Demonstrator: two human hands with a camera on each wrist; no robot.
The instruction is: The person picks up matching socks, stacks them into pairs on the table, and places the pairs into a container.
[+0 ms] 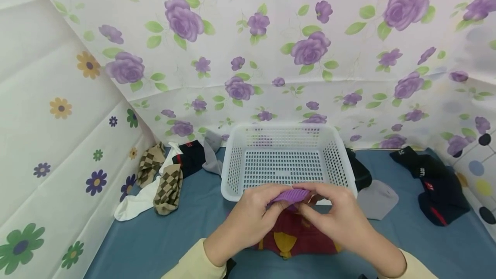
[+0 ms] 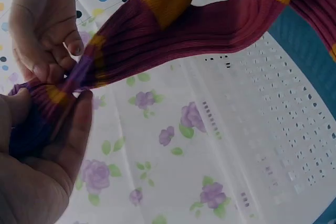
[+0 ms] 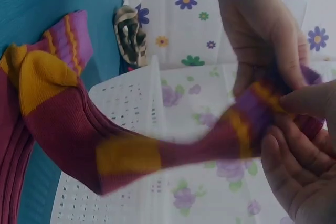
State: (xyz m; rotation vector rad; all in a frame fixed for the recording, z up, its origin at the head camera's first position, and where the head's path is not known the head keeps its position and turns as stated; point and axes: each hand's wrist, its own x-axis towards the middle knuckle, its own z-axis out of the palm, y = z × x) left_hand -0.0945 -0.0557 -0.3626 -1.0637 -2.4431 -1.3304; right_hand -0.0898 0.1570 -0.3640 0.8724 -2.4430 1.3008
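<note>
My left hand (image 1: pixel 252 212) and right hand (image 1: pixel 335 214) both pinch the purple ribbed cuff (image 1: pixel 292 195) of a maroon sock, just in front of the basket. In the left wrist view, this maroon sock (image 2: pixel 142 43), with mustard heel and toe, dangles from the bunched cuff between the thumbs and fingers. Its mustard patch (image 3: pixel 128 155) looks blurred in the right wrist view. Another maroon sock (image 3: pixel 10 129) lies on the blue cloth, beside a purple striped cuff (image 3: pixel 71 40). In the head view, maroon fabric (image 1: pixel 306 240) spreads beneath my hands, partly hidden by them.
A white perforated basket (image 1: pixel 283 173) stands behind the hands. Left of it lie checkered socks (image 1: pixel 168 188), a white sock (image 1: pixel 137 201) and a navy sock (image 1: pixel 190 158). To its right are a grey sock (image 1: pixel 377 199) and dark socks (image 1: pixel 443 193). Floral sheets (image 1: pixel 248 55) enclose the back and sides.
</note>
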